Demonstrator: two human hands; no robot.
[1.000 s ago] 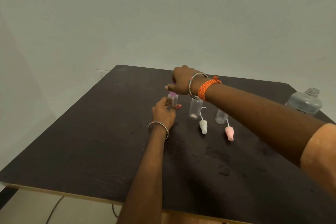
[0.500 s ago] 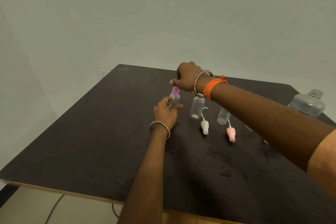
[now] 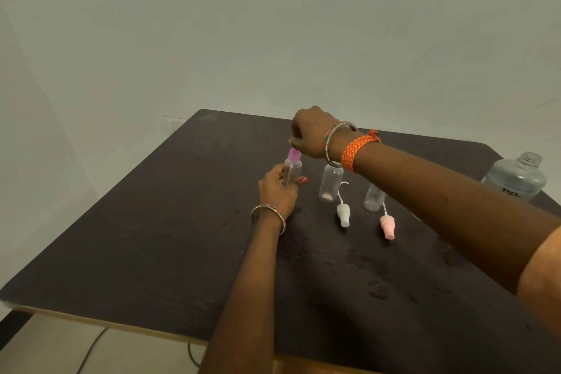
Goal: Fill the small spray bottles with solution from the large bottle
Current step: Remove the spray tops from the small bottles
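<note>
Bottles [image 3: 331, 182] crowd centre; table [image 3: 151, 237] left open.

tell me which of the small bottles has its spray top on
The leftmost small bottle, gripped by the left hand, carries a purple spray top. The other two small bottles stand open, their white and pink tops lying on the table.

Purple cap [image 3: 294, 155], dark table [image 3: 151, 237], seemingly pink sprayer [image 3: 388, 227]

- A plain indoor room is shown, of a kind that cannot be told more closely; bare pale walls [image 3: 273, 24] meet in a corner at the left
- A dark wooden table [image 3: 151, 237] with a light edge is set against the walls; a cable [image 3: 91, 349] is seen hanging beneath it
</note>
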